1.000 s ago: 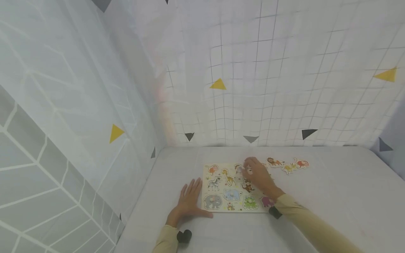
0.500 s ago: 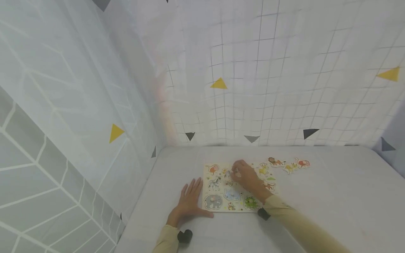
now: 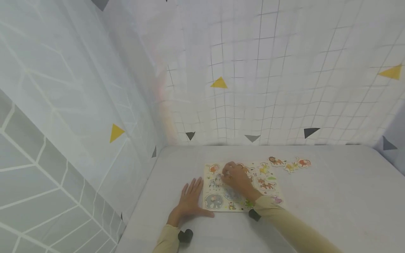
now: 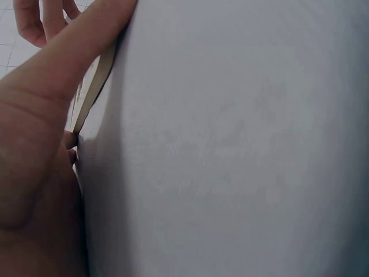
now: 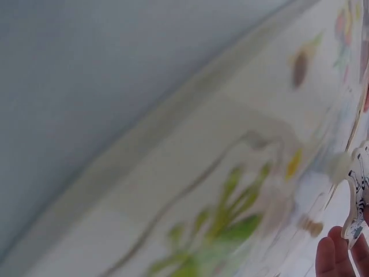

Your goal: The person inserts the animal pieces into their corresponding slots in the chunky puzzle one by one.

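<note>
A wooden animal puzzle board (image 3: 221, 210) lies flat on the table. Above its left part my right hand (image 3: 238, 178) pinches a zebra puzzle piece (image 3: 218, 178), which overlaps the zebra picture (image 3: 213, 185) on the board in the head view. In the right wrist view the zebra piece (image 5: 357, 190) is tilted, held at its edge by the fingers (image 5: 334, 251). My left hand (image 3: 190, 200) rests spread on the table, its fingertips and thumb right at the board's left side; the left wrist view shows the thumb along the board's edge (image 4: 95, 86).
To the right behind the board lie a lion piece (image 3: 277, 161), a yellow animal piece (image 3: 291, 167) and a red monkey piece (image 3: 304, 162). An elephant piece (image 3: 213, 201) with a knob sits at the board's front left. A cloth-covered wall (image 3: 240, 116) rises behind the table.
My right hand has moved left across the board with the zebra piece, from the upper middle to near the zebra picture. The left hand has stayed in place.
</note>
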Motion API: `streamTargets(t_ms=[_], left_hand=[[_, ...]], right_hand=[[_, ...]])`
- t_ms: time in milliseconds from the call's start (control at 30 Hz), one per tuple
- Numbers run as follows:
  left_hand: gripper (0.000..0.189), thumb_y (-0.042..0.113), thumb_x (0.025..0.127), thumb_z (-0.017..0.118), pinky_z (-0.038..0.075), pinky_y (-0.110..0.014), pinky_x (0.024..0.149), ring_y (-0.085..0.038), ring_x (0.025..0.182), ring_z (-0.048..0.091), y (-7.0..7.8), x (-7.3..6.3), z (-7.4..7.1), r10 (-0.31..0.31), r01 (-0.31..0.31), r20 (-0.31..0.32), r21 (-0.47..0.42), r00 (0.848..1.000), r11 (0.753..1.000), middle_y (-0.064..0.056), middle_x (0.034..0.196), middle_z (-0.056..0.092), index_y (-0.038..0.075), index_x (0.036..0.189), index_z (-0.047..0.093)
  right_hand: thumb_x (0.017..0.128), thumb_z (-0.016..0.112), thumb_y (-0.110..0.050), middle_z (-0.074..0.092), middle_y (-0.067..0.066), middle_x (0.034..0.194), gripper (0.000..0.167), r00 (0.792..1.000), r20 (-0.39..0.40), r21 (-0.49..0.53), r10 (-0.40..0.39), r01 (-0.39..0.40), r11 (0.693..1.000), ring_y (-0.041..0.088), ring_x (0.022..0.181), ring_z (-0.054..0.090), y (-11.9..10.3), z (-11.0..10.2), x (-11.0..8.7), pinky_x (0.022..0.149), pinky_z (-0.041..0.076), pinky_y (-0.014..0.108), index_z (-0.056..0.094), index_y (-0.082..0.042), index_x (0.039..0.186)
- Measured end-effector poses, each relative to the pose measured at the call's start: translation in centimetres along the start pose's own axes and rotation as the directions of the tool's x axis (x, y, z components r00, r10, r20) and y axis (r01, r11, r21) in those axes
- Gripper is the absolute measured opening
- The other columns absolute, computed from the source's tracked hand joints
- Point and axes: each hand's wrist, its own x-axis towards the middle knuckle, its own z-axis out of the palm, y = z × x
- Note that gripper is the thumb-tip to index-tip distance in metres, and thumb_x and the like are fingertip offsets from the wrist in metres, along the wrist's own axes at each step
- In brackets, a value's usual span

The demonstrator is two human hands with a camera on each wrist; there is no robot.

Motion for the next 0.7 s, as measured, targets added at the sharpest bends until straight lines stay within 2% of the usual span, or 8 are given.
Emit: streamTargets(t_ms=[167,267,467,700], left_hand=[[0.139,0.071,0.065,0.085,0.003,-0.060,0.134,-0.033,0.165,0.005,0.0,0.0,0.0,0.013,-0.013,-0.003,0.004,1.000,1.000,-0.007,0.176,0.010,0.010,0.166,0.013],[0.139,0.071,0.063,0.087,0.004,-0.062,0.133,-0.035,0.164,0.006,-0.2,0.1,0.2,0.029,-0.029,-0.018,-0.009,0.999,1.000,-0.009,0.176,0.012,0.009,0.165,0.015],[0.143,0.080,0.060,0.081,0.002,-0.060,0.133,-0.030,0.165,0.003,-1.2,0.6,1.3,0.024,-0.023,-0.036,0.024,0.999,0.999,-0.003,0.177,0.008,0.015,0.167,0.012],[0.143,0.079,0.059,0.082,0.001,-0.060,0.133,-0.030,0.165,0.004,-1.5,0.6,1.5,0.034,-0.034,-0.052,-0.006,0.998,0.999,-0.003,0.177,0.009,0.016,0.166,0.013]], right_hand=[[0.093,0.075,-0.018,0.066,0.002,0.117,0.007,0.999,0.030,-0.016,0.018,-0.018,1.000,0.008,0.082,0.062,-1.2,0.5,0.0,0.075,0.061,0.024,0.069,-0.015,0.093],[0.091,0.077,-0.014,0.066,0.004,0.115,0.009,1.000,0.016,-0.013,-0.007,0.007,1.000,0.011,0.084,0.064,-1.7,0.8,-0.1,0.076,0.062,0.028,0.068,-0.013,0.090],[0.089,0.080,-0.015,0.067,0.007,0.117,0.013,0.999,0.024,-0.033,-0.030,0.031,0.999,0.019,0.094,0.070,-2.2,1.2,0.0,0.086,0.064,0.033,0.067,-0.012,0.090],[0.089,0.081,-0.018,0.067,0.004,0.115,0.013,0.999,0.047,-0.039,0.002,0.000,0.999,0.017,0.095,0.069,-2.6,1.4,-0.1,0.086,0.064,0.032,0.068,-0.014,0.091]])
